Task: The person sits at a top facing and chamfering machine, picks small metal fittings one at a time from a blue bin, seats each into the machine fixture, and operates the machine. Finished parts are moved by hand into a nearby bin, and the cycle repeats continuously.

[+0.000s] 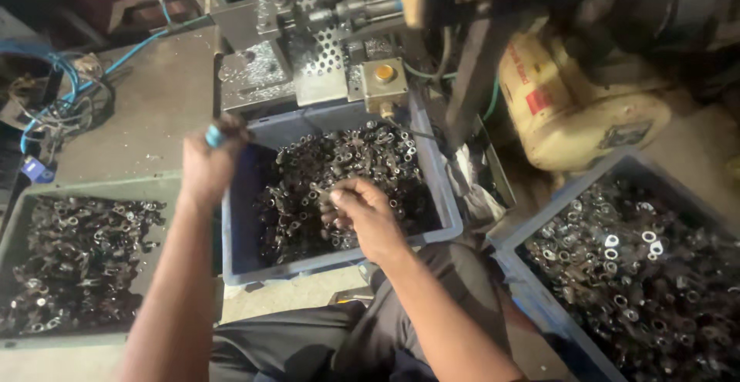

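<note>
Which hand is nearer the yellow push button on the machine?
Left. The left hand grips the blue crate's back-left rim, below-left of the yellow push button; the right hand is lower, on the metal parts.

A green tray of dark metal rings sits at the left, and another blue crate of rings at the right. Behind stand a perforated metal machine with an orange button, blue hoses, and a cream-coloured motor.
</note>
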Available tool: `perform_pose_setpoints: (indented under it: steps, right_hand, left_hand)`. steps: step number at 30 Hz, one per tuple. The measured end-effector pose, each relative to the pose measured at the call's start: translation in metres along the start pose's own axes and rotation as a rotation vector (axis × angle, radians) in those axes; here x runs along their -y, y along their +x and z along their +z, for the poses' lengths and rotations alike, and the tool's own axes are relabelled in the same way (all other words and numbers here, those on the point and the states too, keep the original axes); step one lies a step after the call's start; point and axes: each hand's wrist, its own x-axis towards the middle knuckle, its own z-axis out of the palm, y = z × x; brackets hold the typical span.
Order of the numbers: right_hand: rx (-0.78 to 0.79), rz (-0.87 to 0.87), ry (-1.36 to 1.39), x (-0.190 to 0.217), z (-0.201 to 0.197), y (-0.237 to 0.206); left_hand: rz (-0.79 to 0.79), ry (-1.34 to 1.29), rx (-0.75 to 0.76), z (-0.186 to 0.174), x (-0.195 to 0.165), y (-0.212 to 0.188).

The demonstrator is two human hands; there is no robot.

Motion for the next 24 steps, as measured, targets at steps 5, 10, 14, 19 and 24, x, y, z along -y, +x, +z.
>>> perform_pose_setpoints:
  steps: [5, 10, 14, 19, 24]
  right_hand:
    - [-0.009, -0.002, 0.026, 0.001, -0.005, 0.001]
    - [-0.027, -0.054, 0.056, 0.012, 0.003, 0.016]
    - [-0.113, -0.173, -0.011, 0.037, 0.017, 0.071]
    - [-0.257, -0.283, -0.103, 0.075, 0.040, 0.167]
    - [-0.279, -0.324, 0.012, 0.081, 0.042, 0.243]
  left_hand:
    - [0.036, 0.223, -0.113, 0.008, 0.045, -0.040]
    - [0.168, 0.291, -0.127, 0.012, 0.053, -0.041]
    - [0.145, 0.268, -0.118, 0.010, 0.046, -0.043]
    - [-0.014, 0.198, -0.074, 0.006, 0.034, -0.043]
    - [0.051, 0.218, -0.093, 0.004, 0.034, -0.040]
